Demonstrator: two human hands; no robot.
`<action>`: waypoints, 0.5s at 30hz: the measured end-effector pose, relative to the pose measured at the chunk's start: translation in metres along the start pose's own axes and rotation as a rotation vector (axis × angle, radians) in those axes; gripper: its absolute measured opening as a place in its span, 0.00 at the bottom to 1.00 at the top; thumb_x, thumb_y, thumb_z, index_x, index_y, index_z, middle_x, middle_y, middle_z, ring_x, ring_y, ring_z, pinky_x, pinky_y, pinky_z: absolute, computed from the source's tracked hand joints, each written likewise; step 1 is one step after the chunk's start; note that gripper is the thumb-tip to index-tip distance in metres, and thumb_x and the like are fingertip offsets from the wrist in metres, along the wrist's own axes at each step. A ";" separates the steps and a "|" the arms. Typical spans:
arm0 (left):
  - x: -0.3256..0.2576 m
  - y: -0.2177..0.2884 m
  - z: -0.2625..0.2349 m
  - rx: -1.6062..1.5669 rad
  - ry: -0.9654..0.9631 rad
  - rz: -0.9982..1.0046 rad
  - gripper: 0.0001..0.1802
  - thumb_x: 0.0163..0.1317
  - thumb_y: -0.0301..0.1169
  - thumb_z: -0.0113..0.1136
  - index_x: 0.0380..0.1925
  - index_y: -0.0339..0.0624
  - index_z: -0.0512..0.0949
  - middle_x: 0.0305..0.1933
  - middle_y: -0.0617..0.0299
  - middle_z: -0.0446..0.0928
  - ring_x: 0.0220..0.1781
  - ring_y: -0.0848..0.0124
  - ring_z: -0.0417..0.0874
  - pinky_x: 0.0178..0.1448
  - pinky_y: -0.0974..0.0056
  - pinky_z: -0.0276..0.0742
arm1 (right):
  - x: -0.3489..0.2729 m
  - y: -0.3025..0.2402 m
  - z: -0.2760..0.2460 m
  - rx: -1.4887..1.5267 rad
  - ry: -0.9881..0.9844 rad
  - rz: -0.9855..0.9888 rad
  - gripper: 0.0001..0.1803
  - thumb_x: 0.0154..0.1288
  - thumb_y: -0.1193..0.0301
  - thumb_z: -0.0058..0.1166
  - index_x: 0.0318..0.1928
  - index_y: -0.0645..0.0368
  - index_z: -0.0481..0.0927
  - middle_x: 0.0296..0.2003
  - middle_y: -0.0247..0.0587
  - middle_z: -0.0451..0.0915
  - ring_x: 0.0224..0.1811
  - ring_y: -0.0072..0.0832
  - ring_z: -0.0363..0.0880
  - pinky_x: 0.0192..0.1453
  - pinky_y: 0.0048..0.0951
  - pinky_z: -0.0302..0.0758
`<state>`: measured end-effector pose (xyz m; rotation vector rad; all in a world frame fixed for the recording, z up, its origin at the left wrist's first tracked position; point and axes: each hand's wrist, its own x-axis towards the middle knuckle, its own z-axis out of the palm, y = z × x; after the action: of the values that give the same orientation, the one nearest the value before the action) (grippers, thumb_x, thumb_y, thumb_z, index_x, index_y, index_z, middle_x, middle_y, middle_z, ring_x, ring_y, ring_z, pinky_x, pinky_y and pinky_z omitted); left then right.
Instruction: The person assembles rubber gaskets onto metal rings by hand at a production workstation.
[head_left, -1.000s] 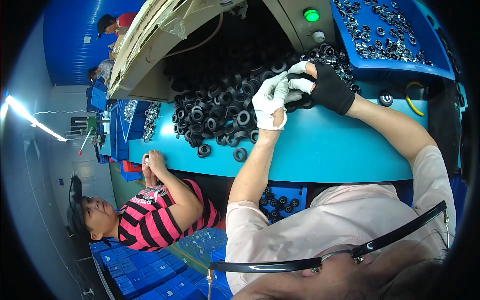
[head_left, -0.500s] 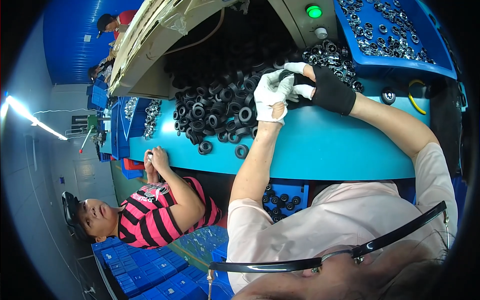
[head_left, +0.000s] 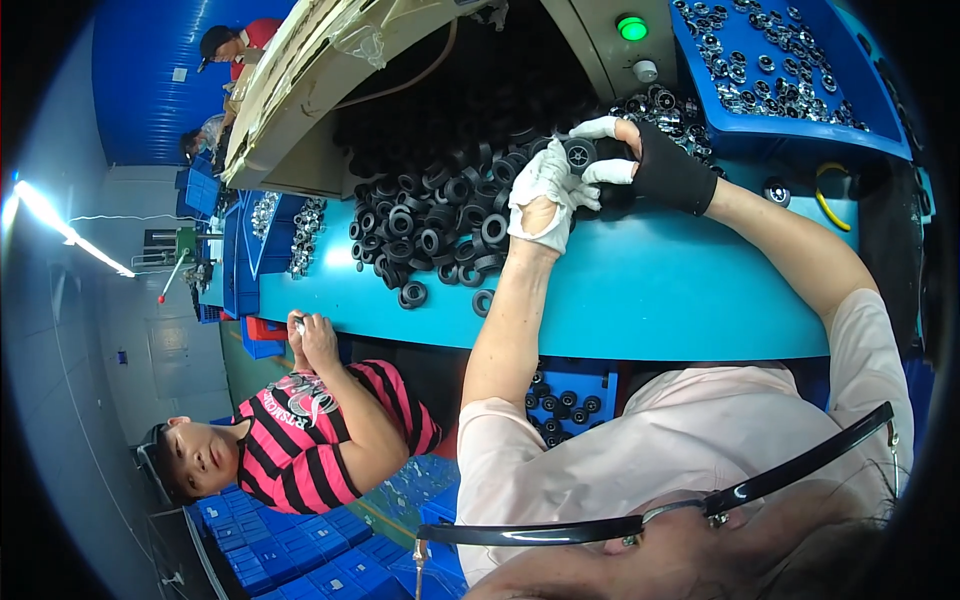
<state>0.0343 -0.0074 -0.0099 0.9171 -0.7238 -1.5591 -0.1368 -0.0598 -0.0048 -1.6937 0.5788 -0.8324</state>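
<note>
Both hands have drawn together at the far right edge of the heap of black wheels (head_left: pixel 440 225), lifting one small black wheel (head_left: pixel 579 153) clear of it. The left hand (head_left: pixel 545 195), white-gloved, now pinches it, while the right hand (head_left: pixel 655 170), black-gloved, closes its fingers alongside.

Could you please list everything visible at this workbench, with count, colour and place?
small wheels: a large pile, black, on the bench beside the hands
single wheel: one, black, held between both hands
bench top: one, turquoise, across the middle
tray of metal parts: one, blue, upper right
indicator light: one, green, on the machine panel at the top
crate of wheels: one, blue, under the bench
co-worker in striped shirt: one, pink and black, lower left
left hand: white glove, on the wheel
right hand: black glove with white fingertips, on the wheel
</note>
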 end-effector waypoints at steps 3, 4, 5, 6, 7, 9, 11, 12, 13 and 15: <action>-0.001 0.001 0.001 0.040 -0.026 0.010 0.21 0.67 0.46 0.48 0.40 0.36 0.72 0.32 0.57 0.75 0.27 0.67 0.76 0.27 0.65 0.75 | -0.001 -0.001 0.001 0.096 0.011 0.077 0.23 0.56 0.71 0.59 0.52 0.62 0.73 0.43 0.40 0.79 0.45 0.24 0.77 0.53 0.27 0.72; -0.001 0.000 0.001 0.031 0.002 -0.003 0.22 0.67 0.47 0.47 0.40 0.36 0.71 0.32 0.57 0.74 0.27 0.67 0.76 0.27 0.65 0.75 | -0.001 0.000 0.001 0.096 0.013 0.075 0.23 0.56 0.71 0.59 0.52 0.62 0.73 0.43 0.40 0.79 0.45 0.24 0.77 0.53 0.27 0.72; -0.001 0.000 0.001 0.023 0.030 -0.016 0.22 0.67 0.48 0.47 0.40 0.36 0.71 0.32 0.56 0.74 0.26 0.67 0.76 0.27 0.65 0.75 | -0.001 0.001 0.001 0.109 0.017 0.081 0.22 0.56 0.71 0.59 0.52 0.62 0.73 0.42 0.40 0.79 0.45 0.24 0.77 0.53 0.27 0.72; -0.001 0.000 0.002 0.024 0.029 -0.017 0.22 0.67 0.48 0.47 0.40 0.36 0.71 0.32 0.56 0.74 0.26 0.67 0.76 0.27 0.65 0.75 | -0.001 0.002 0.001 0.123 0.021 0.088 0.22 0.55 0.71 0.59 0.51 0.62 0.73 0.42 0.40 0.79 0.45 0.24 0.77 0.53 0.27 0.72; -0.002 -0.001 0.002 -0.028 0.051 -0.026 0.21 0.68 0.46 0.46 0.40 0.36 0.72 0.30 0.56 0.75 0.24 0.67 0.77 0.24 0.67 0.76 | -0.001 0.004 0.001 0.124 0.023 0.089 0.22 0.55 0.71 0.59 0.51 0.62 0.73 0.42 0.40 0.79 0.45 0.24 0.77 0.53 0.27 0.72; 0.000 -0.001 0.003 -0.079 0.069 -0.040 0.20 0.69 0.44 0.45 0.40 0.35 0.72 0.29 0.56 0.76 0.22 0.68 0.78 0.22 0.69 0.77 | 0.001 0.007 0.000 0.146 0.025 0.100 0.21 0.55 0.71 0.59 0.50 0.63 0.74 0.41 0.40 0.79 0.46 0.25 0.77 0.52 0.28 0.72; 0.002 -0.003 0.003 -0.051 0.047 -0.008 0.19 0.69 0.43 0.46 0.40 0.34 0.72 0.28 0.55 0.76 0.22 0.68 0.78 0.22 0.69 0.77 | 0.002 0.005 -0.001 0.097 0.038 0.072 0.21 0.55 0.70 0.58 0.50 0.63 0.74 0.42 0.42 0.79 0.46 0.27 0.77 0.52 0.28 0.72; 0.004 -0.003 0.001 0.040 0.062 0.020 0.18 0.69 0.42 0.47 0.40 0.34 0.71 0.28 0.55 0.76 0.22 0.68 0.79 0.23 0.68 0.77 | 0.001 0.003 -0.002 0.048 0.046 0.041 0.21 0.56 0.69 0.58 0.50 0.63 0.74 0.42 0.44 0.79 0.46 0.29 0.78 0.52 0.28 0.72; 0.006 -0.003 -0.002 0.132 0.077 0.047 0.17 0.68 0.41 0.49 0.41 0.34 0.71 0.28 0.55 0.76 0.22 0.68 0.79 0.23 0.68 0.77 | 0.005 0.006 -0.008 -0.282 0.019 -0.083 0.24 0.57 0.69 0.58 0.54 0.64 0.71 0.47 0.45 0.77 0.49 0.31 0.76 0.54 0.28 0.71; -0.005 0.010 -0.010 0.284 0.136 0.128 0.16 0.68 0.39 0.50 0.42 0.35 0.70 0.28 0.53 0.76 0.23 0.66 0.79 0.26 0.66 0.77 | 0.006 -0.043 -0.009 -0.511 -0.091 0.151 0.27 0.58 0.66 0.57 0.56 0.63 0.69 0.40 0.55 0.78 0.35 0.38 0.80 0.42 0.31 0.75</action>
<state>0.0481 -0.0043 -0.0052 1.1501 -0.9028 -1.2880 -0.1416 -0.0585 0.0397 -2.1028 0.8988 -0.5189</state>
